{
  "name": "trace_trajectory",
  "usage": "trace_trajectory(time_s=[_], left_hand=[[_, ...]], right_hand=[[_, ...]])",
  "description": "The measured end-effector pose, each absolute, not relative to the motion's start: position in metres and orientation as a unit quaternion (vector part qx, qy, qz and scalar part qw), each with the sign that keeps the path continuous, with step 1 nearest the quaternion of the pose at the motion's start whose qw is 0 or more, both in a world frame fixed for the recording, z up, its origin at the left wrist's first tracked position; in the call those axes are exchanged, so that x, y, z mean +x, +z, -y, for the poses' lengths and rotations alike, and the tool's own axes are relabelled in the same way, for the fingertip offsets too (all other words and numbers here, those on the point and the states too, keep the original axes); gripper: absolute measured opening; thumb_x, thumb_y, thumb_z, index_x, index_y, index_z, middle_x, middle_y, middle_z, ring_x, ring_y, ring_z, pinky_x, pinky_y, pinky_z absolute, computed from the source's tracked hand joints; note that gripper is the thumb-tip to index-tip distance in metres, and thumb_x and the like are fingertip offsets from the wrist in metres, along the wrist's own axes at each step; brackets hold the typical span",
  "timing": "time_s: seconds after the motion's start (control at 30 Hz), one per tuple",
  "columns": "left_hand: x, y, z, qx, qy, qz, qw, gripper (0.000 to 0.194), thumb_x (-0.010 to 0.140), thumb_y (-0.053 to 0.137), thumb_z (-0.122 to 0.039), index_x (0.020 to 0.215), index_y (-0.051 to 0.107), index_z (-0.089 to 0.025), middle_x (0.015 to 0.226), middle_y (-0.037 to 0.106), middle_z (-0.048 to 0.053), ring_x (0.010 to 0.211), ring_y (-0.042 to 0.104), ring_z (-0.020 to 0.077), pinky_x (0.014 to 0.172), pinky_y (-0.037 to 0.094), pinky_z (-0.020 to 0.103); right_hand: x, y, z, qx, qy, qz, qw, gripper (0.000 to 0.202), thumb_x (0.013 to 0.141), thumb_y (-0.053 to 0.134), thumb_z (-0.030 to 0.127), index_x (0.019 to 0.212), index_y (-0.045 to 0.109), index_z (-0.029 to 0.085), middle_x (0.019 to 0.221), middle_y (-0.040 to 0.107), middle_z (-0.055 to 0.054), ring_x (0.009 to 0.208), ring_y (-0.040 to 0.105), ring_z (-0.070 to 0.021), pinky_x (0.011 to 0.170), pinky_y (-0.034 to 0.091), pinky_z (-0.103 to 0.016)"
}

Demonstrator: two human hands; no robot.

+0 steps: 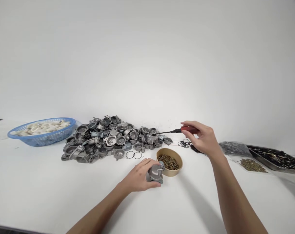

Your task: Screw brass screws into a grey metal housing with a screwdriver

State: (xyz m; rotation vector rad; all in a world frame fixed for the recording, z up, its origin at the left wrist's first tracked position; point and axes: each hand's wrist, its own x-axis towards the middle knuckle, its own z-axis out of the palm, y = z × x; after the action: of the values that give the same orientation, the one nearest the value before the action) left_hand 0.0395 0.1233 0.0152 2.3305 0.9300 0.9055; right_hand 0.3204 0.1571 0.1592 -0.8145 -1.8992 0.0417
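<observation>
The left hand (140, 177) is gripping a grey cast-metal housing (155, 172) on the white bench (40, 182), its fingers closed around it. The right hand (202, 138) is clasping a red-handled screwdriver (179, 130) at the housing's one o'clock, shaft lying horizontal, tip pointing nine o'clock. A brown paper bowl of brass screws (169, 162) is touching the housing.

left hand (137, 177) gripping metal casting (155, 173) beside screw bowl (169, 162) | right hand (203, 138) holding red screwdriver (180, 130) above table (40, 182)

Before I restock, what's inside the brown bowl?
The brown bowl holds small brass-coloured screws, heaped loosely. Its bottom is covered by them, so anything beneath stays hidden.
</observation>
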Motion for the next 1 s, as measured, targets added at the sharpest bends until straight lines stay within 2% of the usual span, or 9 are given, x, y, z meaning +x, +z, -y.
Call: trace_trajectory(time_s=[0.17,0.33,0.47,0.8,1.0], left_hand=[[0.041,0.012,-0.123,0.832,0.331,-0.369,0.251,0.054,0.081,0.077,-0.036,0.130,0.054,-0.032,0.124,0.060,0.003,0.113,0.055,0.0260,0.098,0.042,0.035],[0.044,0.012,-0.123,0.823,0.330,-0.386,0.257,0.047,0.080,0.077,-0.032,0.120,0.054,-0.030,0.115,0.060,0.000,0.106,0.054,0.0240,0.092,0.041,0.032],[0.047,0.012,-0.122,0.819,0.343,-0.385,0.250,0.044,0.080,0.077,-0.030,0.116,0.053,-0.028,0.114,0.059,0.001,0.105,0.053,0.0235,0.092,0.039,0.032],[0.044,0.011,-0.124,0.828,0.342,-0.369,0.249,0.045,0.080,0.078,-0.027,0.117,0.052,-0.030,0.113,0.058,-0.002,0.102,0.052,0.0202,0.088,0.039,0.029],[0.046,0.013,-0.124,0.827,0.343,-0.368,0.250,0.043,0.081,0.078,-0.026,0.115,0.051,-0.030,0.109,0.058,-0.003,0.101,0.052,0.0193,0.087,0.039,0.028]], right_hand=[[0.310,0.176,-0.132,-0.280,0.050,0.816,0.503,0.013,0.091,0.067,0.026,0.102,0.065,0.022,0.093,0.069,-0.007,0.077,0.070,-0.0187,0.063,0.059,-0.028],[0.307,0.168,-0.132,-0.263,0.088,0.834,0.477,0.026,0.091,0.068,0.025,0.116,0.063,0.024,0.089,0.070,-0.005,0.074,0.069,-0.0176,0.063,0.058,-0.028],[0.305,0.165,-0.140,-0.286,0.046,0.852,0.437,0.021,0.094,0.064,0.030,0.114,0.067,0.024,0.081,0.070,-0.003,0.067,0.064,-0.0156,0.059,0.052,-0.027],[0.287,0.158,-0.148,-0.284,0.033,0.898,0.334,0.017,0.094,0.058,0.027,0.106,0.069,0.023,0.094,0.072,-0.003,0.077,0.064,-0.0150,0.069,0.050,-0.027],[0.280,0.151,-0.155,-0.267,0.048,0.906,0.325,0.017,0.093,0.060,0.026,0.105,0.069,0.022,0.088,0.072,-0.002,0.072,0.063,-0.0140,0.068,0.050,-0.027]])
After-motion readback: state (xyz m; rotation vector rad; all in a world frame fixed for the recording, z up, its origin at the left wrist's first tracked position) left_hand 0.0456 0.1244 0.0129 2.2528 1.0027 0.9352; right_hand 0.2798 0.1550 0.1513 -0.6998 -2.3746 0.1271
